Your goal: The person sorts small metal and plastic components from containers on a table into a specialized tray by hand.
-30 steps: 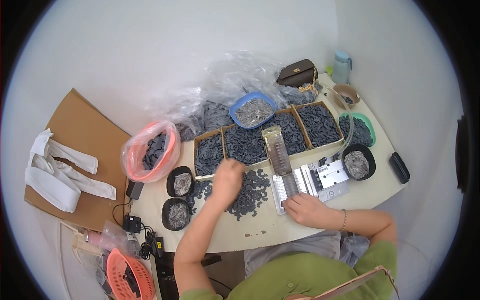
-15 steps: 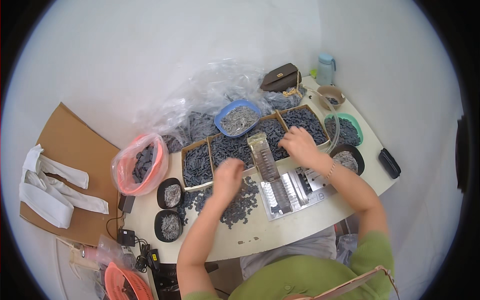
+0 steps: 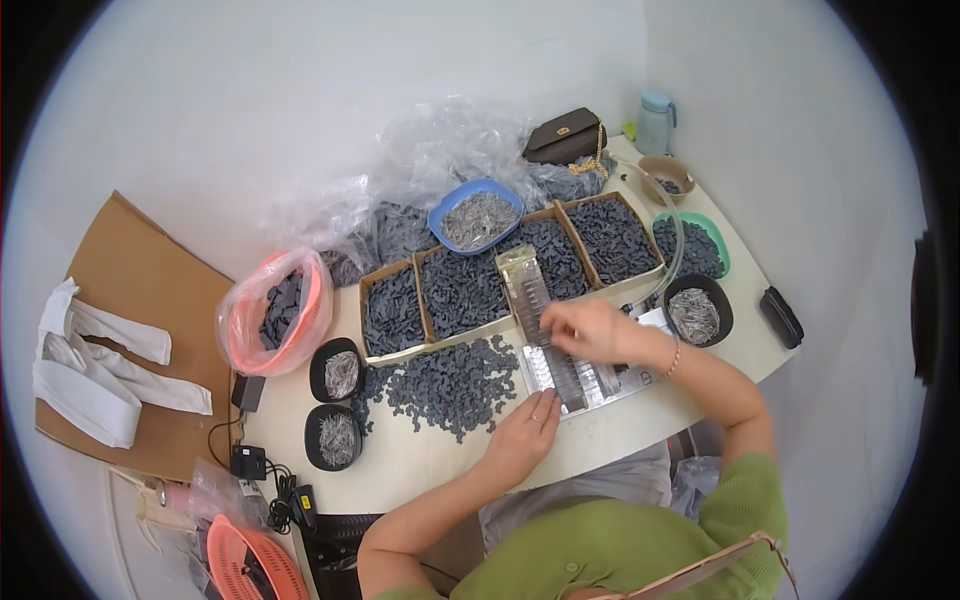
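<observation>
Shifted from above the scattered dark-grey plastic pieces [image 3: 450, 385], the bare left hand [image 3: 524, 435] now meets the near end of a long, clear, ribbed plastic strip [image 3: 528, 285] lying across a silver metal fixture [image 3: 538, 368]. Back from the tan partitioned box [image 3: 470, 333], the braceleted right hand [image 3: 592, 330] curls over the strip — any pinched piece indiscernible. Left fingers press together, their hold unclear — light, steady pressure likely serves best.

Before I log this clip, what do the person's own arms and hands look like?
The left hand and right hand are gloveless, forearms bare. Green short sleeves end above the elbows; a thin bracelet circles the right wrist. A ring seems to sit on a left-hand finger, too small to confirm.
</observation>
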`<action>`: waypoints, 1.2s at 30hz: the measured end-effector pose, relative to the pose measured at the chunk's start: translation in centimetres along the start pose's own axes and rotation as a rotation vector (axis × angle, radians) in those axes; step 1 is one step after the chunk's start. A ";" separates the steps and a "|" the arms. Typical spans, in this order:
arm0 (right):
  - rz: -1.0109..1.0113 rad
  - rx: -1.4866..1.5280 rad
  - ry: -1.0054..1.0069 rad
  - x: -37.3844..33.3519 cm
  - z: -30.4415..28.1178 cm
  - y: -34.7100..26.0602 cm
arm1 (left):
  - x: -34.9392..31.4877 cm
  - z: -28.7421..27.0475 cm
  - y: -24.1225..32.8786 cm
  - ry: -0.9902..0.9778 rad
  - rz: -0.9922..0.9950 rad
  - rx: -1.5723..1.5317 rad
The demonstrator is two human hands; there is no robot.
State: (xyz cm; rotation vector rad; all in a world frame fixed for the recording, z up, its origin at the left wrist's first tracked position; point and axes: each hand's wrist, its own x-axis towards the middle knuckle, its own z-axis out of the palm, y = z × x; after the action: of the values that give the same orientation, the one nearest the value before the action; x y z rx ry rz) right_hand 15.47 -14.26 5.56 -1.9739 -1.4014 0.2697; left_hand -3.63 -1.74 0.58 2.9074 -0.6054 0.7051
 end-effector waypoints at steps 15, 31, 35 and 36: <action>-0.378 -0.427 0.110 -5.7 6.3 -1.1 | 0.3 1.4 -7.9 0.105 -0.362 -0.277; -0.320 -0.615 0.022 3.3 7.7 -0.7 | -1.3 -0.7 -8.1 -0.028 -0.829 -1.285; -0.339 -0.651 0.072 3.2 8.5 -0.2 | -1.3 -1.6 -7.1 -0.070 -0.796 -1.226; -0.351 -0.667 0.079 3.2 8.6 -0.3 | -1.4 -1.5 -6.8 -0.075 -0.780 -1.189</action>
State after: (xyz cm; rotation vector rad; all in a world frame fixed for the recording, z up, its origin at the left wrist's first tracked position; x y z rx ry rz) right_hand 11.96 -7.81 0.04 -2.1447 -1.9146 -0.4921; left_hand -2.70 5.30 1.35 1.7753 0.1446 0.0409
